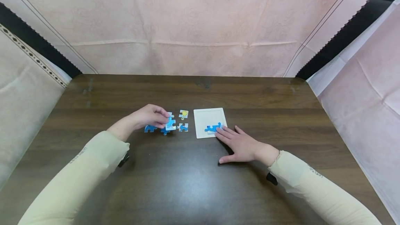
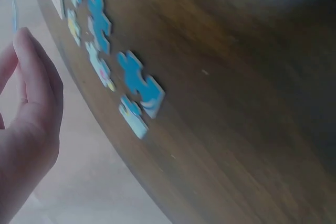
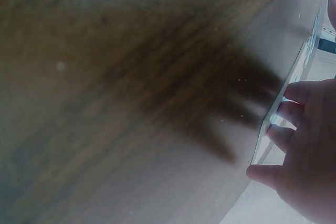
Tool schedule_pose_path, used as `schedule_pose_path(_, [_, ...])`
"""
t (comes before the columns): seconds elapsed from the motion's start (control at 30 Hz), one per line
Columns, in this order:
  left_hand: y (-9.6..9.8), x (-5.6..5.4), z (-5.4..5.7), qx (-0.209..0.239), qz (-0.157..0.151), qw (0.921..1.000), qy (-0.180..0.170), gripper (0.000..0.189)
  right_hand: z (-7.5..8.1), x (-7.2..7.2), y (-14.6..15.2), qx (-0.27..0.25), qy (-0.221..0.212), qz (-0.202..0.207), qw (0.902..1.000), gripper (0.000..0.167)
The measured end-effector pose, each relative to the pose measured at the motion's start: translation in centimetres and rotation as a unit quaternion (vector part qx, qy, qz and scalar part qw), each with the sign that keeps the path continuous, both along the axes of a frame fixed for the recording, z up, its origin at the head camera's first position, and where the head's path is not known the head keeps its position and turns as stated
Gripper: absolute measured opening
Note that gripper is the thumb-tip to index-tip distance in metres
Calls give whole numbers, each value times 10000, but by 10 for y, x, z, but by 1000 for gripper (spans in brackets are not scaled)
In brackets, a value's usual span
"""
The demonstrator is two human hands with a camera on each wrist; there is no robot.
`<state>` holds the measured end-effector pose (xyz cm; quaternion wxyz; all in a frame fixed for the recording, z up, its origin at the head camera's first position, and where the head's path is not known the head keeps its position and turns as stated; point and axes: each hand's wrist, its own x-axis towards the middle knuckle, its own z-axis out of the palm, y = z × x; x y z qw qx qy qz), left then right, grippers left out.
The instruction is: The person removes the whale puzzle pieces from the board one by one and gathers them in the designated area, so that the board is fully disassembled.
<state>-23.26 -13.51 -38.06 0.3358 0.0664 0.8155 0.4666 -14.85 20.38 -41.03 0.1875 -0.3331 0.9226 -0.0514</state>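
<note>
In the head view, a light-blue jigsaw piece (image 1: 170,123) is pinched between the thumb and fingers of my left hand (image 1: 148,116), above loose pieces. The left wrist view catches that piece (image 2: 14,14) nearly edge-on at the fingertips of the left hand (image 2: 34,98). My right hand (image 1: 245,147) has its fingers spread, with fingertips at the lower right corner of a white square puzzle tray (image 1: 207,116). A blue piece (image 1: 212,128) lies inside the tray, partly by those fingertips. From the right wrist, the right hand (image 3: 310,145) touches the tray's edge.
Loose jigsaw pieces lie left of the tray: one with a yellow figure (image 1: 183,114), a small blue-and-white one (image 1: 183,127), and a blue one (image 1: 150,128). Several show in the left wrist view, including a blue piece (image 2: 139,80). Pale cloth (image 1: 200,27) hangs beyond the brown table (image 1: 175,183).
</note>
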Motion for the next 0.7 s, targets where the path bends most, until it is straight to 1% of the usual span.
schedule_pose_path(0.2, [-16,4,-4,27,-184,9997,-176,34,1,0,0,2,-31,-22,10000,89])
schedule_pose_path(0.33, [-27,7,-6,-130,-262,9991,-322,35,0,0,0,-9,-55,-17,10000,89])
schedule_pose_path(0.47, [-37,10,-9,-284,-335,9983,-387,35,-1,0,0,-14,-41,-3,10000,89])
schedule_pose_path(0.7, [-52,14,-15,-340,-477,9969,-526,33,-2,0,1,20,-10,-18,10000,89])
